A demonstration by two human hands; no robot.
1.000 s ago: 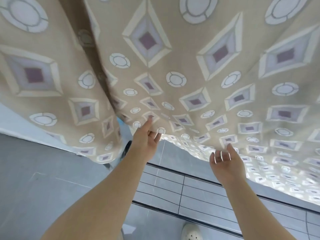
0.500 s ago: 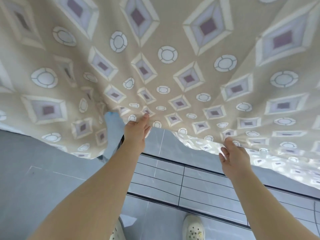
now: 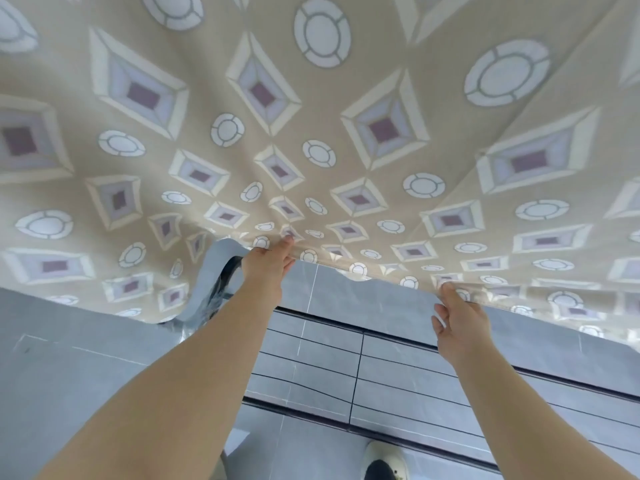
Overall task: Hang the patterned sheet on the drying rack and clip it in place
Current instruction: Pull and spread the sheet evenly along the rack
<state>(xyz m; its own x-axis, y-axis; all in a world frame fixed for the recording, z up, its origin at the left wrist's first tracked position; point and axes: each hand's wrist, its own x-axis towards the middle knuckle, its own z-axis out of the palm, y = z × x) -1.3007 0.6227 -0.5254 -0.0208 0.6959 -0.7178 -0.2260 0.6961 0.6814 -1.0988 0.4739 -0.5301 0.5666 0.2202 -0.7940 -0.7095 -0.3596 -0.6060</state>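
From my feed, the patterned sheet (image 3: 346, 133) hangs spread above and beyond both hands, filling the upper view, its lower hem running just past the fingertips. My left hand (image 3: 268, 266) reaches up to that hem with fingers held together and extended, tips touching the cloth — whether the thumb pinches it I cannot tell. My right hand (image 3: 457, 322) meets the hem further along; its top fingers touch or pinch the edge, the lower fingers loosely curled and apart. Below the fingers lies grey tiled floor (image 3: 346, 368), and a white shoe (image 3: 384, 460) sits near the bottom edge.
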